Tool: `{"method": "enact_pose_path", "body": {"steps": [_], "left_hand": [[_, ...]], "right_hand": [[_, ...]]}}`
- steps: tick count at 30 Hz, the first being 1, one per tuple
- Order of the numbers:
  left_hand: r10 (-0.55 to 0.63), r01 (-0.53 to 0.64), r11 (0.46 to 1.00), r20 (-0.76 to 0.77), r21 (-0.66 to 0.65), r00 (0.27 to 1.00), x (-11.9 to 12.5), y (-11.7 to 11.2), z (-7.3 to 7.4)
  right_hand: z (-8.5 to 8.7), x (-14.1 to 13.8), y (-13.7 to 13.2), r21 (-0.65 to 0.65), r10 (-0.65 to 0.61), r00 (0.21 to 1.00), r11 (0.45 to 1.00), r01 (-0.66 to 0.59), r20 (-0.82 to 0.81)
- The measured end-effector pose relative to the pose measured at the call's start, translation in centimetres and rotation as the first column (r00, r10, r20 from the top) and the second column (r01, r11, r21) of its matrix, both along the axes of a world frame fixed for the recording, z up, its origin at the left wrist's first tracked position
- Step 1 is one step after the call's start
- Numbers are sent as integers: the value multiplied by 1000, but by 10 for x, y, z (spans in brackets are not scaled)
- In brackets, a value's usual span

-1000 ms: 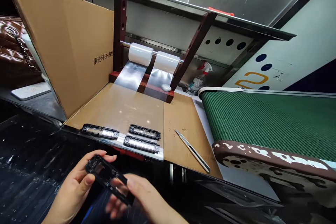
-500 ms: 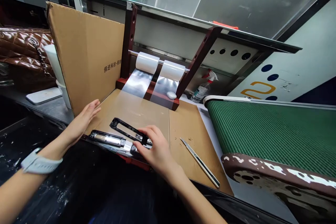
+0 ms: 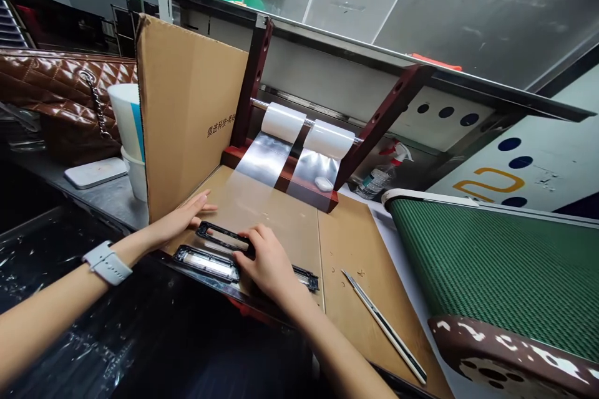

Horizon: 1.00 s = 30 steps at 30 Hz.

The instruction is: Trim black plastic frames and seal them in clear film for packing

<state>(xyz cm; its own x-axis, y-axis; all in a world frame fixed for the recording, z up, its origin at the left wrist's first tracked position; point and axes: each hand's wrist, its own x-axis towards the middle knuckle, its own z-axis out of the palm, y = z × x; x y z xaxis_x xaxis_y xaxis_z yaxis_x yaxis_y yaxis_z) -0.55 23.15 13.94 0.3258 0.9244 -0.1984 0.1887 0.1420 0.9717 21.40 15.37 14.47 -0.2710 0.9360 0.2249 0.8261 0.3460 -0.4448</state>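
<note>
On the flat cardboard sheet (image 3: 346,243) at the centre of the bench, a black frame (image 3: 223,237) lies lengthwise on a strip of clear film (image 3: 255,196), between the person's two hands.

Left hand (image 3: 185,219): laid flat, palm down, fingers straight and close together, with the fingertips at the far left corner of the frame. A pale watch (image 3: 107,262) sits on its wrist.

Right hand (image 3: 267,262): fingers bent, tips on the right end of the frame. Whether it grips the part or only presses on it cannot be told.

Just nearer than this frame lies a second frame (image 3: 206,262) with a bright centre, touched by neither hand. A third frame (image 3: 306,278) shows only its right end past the right hand, the rest being hidden beneath it.

At the far side, the film runs down from two white film rolls (image 3: 283,121) on a rod held in a dark red stand (image 3: 256,75). A small white oval object (image 3: 324,184) rests at the base of the stand.

At left, an upright cardboard wall (image 3: 187,112) stands along the sheet. Beyond it are stacked white cups (image 3: 127,118), a brown quilted bag (image 3: 56,87) and a flat white pad (image 3: 96,173).

At right, a slim metal blade (image 3: 384,326) lies on the sheet, well apart from both hands. A green conveyor belt (image 3: 491,262) lies further right, with a spray bottle (image 3: 374,182) at its far left end.
</note>
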Motion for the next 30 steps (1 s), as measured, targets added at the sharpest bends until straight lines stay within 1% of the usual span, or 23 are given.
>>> {"method": "enact_pose_path", "body": {"steps": [5, 10, 14, 17, 21, 24, 26, 27, 28, 30], "left_hand": [[-23, 24, 1000, 11, -18, 1000, -2, 0, 1], [-28, 28, 1000, 26, -6, 999, -2, 1, -1], [-32, 32, 999, 53, 1, 998, -2, 3, -4], [-32, 32, 999, 69, 8, 997, -2, 3, -3], [9, -13, 999, 80, 46, 997, 0, 5, -1], [54, -63, 992, 78, 114, 996, 1, 11, -5], [85, -95, 979, 61, 181, 994, -2, 15, -12], [103, -111, 970, 45, 218, 994, -4, 16, -16], [119, -122, 960, 24, 254, 993, -8, 16, -20], [152, -132, 937, -37, 322, 988, -19, 10, -25]], "right_hand": [[-2, -3, 4, -3, 14, 1000, 1000, -14, 1], [-3, -5, 7, 1, 36, 999, 999, -36, 3], [-8, -4, 7, 11, 30, 1000, 1000, -30, 1], [-13, -3, 7, 20, 24, 1000, 1000, -23, -8], [-14, -7, 8, 56, 31, 1000, 998, -31, 3], [-6, -9, 6, 84, 27, 1000, 996, -28, 12], [3, 1, -2, 119, 18, 1000, 993, -18, 0], [8, 10, -8, 145, 4, 1000, 989, -2, -14], [12, 24, -16, 175, -25, 999, 984, 30, -32], [16, 60, -37, 231, -127, 990, 963, 139, -66]]}}
